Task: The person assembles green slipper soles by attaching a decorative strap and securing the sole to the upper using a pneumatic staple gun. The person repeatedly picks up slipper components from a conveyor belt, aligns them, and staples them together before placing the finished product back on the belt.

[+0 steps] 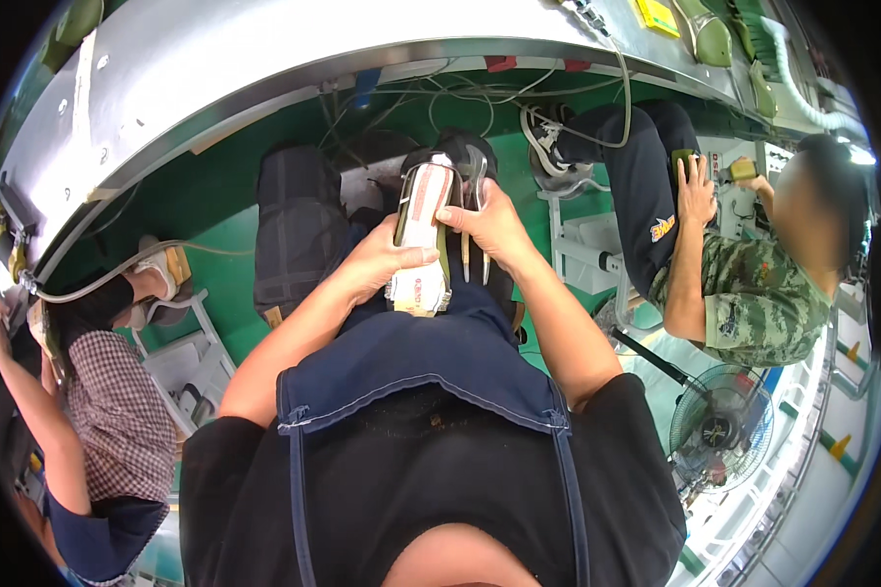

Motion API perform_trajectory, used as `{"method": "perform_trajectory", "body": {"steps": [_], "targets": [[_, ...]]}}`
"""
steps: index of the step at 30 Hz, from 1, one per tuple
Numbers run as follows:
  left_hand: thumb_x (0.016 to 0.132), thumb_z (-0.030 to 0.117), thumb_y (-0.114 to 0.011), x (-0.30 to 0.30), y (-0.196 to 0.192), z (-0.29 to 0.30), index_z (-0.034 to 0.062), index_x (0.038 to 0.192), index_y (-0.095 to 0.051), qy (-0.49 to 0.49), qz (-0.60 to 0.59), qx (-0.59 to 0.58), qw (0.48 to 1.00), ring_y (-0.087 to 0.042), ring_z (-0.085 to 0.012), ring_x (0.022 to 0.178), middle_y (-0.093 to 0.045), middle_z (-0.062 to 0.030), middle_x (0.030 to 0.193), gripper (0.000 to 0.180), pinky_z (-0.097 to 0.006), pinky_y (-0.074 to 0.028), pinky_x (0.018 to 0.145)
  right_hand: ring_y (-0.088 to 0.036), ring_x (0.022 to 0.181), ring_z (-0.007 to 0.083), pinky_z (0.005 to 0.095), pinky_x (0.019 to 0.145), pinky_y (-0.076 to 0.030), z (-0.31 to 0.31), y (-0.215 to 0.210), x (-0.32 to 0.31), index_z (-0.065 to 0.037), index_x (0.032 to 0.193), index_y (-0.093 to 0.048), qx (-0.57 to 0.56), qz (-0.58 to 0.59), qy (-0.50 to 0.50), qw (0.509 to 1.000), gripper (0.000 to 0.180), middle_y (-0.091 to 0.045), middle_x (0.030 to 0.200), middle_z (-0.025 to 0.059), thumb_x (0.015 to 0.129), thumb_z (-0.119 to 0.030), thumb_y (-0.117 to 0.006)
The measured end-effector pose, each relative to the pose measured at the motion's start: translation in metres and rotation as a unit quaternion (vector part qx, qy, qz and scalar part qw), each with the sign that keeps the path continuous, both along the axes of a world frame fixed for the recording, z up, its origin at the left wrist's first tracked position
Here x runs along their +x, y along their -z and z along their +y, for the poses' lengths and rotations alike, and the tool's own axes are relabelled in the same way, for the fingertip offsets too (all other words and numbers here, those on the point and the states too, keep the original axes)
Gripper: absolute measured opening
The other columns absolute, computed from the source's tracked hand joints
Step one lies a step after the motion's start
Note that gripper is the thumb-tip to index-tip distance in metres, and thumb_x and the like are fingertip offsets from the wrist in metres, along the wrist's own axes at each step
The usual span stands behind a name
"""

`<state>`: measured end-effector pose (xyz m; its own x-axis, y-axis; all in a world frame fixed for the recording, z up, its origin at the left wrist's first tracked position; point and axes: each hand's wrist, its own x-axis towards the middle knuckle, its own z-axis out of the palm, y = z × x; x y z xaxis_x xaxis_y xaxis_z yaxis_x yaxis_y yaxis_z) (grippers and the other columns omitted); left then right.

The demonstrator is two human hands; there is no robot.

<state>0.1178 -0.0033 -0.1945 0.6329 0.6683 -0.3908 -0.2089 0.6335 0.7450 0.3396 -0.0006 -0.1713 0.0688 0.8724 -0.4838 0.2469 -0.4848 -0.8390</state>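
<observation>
A shoe [426,196] lies sole side up above my lap, its pale underside marked with red print and a dark green upper showing along its sides. My left hand [374,260] is closed round the shoe's near left side, thumb lying across the sole. From the right my right hand [492,229] grips it, thumb pressed on the sole. That same hand also keeps a pair of metal pincers [477,168] against its palm, curved jaws pointing away from me and the two handles hanging towards me. The fingers beneath the shoe are hidden.
A long metal bench [294,49] curves across the far side, cables [450,90] hanging below it. A co-worker [744,264] sits at right holding a green piece; another person [117,391] sits at left. A fan [719,430] stands close at right.
</observation>
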Motion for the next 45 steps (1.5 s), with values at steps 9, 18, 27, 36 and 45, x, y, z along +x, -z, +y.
{"method": "perform_trajectory", "body": {"steps": [9,18,27,36,45], "targets": [[0.088,0.016,-0.074,0.001,0.003,-0.020,-0.0059,0.122,-0.065,0.002,-0.025,-0.111,0.993,-0.073,-0.0199,0.090,-0.073,-0.0120,0.104,0.041,-0.034,-0.058,0.083,-0.070,0.079,0.0168,0.0317,0.069,-0.058,-0.025,-0.025,-0.006,0.008,0.118,-0.054,-0.060,0.005,-0.053,0.997,0.056,-0.071,0.099,0.0156,0.084,-0.022,-0.087],[0.087,0.014,-0.074,-0.007,0.010,-0.017,-0.0070,0.120,-0.064,0.004,0.015,-0.107,0.994,-0.073,-0.0218,0.093,-0.073,-0.0150,0.105,0.040,-0.035,-0.058,0.085,-0.071,0.077,0.0251,0.0401,0.071,-0.056,0.005,-0.115,0.028,0.004,0.119,-0.057,-0.161,-0.236,-0.395,0.873,0.023,-0.074,0.098,0.0160,0.098,-0.005,-0.060],[0.083,0.021,-0.078,-0.015,0.036,-0.023,-0.0098,0.124,-0.060,-0.009,0.062,-0.082,0.995,-0.074,-0.0262,0.099,-0.072,-0.0201,0.112,0.054,-0.037,-0.058,0.087,-0.074,0.090,0.0367,0.0461,0.078,-0.055,0.039,-0.138,0.003,0.005,0.113,-0.058,-0.184,-0.321,-0.533,0.761,0.022,-0.073,0.094,0.0227,0.094,-0.006,-0.060],[0.082,0.019,-0.078,-0.021,0.025,-0.016,-0.0114,0.120,-0.065,0.005,0.042,-0.068,0.997,-0.075,-0.0242,0.092,-0.075,-0.0195,0.103,0.051,-0.035,-0.058,0.084,-0.070,0.085,0.0410,0.0491,0.075,-0.052,0.045,-0.141,-0.007,0.007,0.113,-0.062,-0.218,-0.327,-0.530,0.751,0.023,-0.070,0.089,0.0252,0.093,-0.005,-0.063],[0.082,0.020,-0.077,-0.020,0.029,-0.019,-0.0116,0.120,-0.065,-0.002,0.027,-0.071,0.997,-0.074,-0.0235,0.089,-0.074,-0.0190,0.103,0.051,-0.034,-0.058,0.084,-0.071,0.080,0.0339,0.0461,0.074,-0.053,0.050,-0.136,-0.015,0.002,0.112,-0.058,-0.244,-0.332,-0.531,0.740,0.021,-0.071,0.083,0.0184,0.097,-0.013,-0.062]]}}
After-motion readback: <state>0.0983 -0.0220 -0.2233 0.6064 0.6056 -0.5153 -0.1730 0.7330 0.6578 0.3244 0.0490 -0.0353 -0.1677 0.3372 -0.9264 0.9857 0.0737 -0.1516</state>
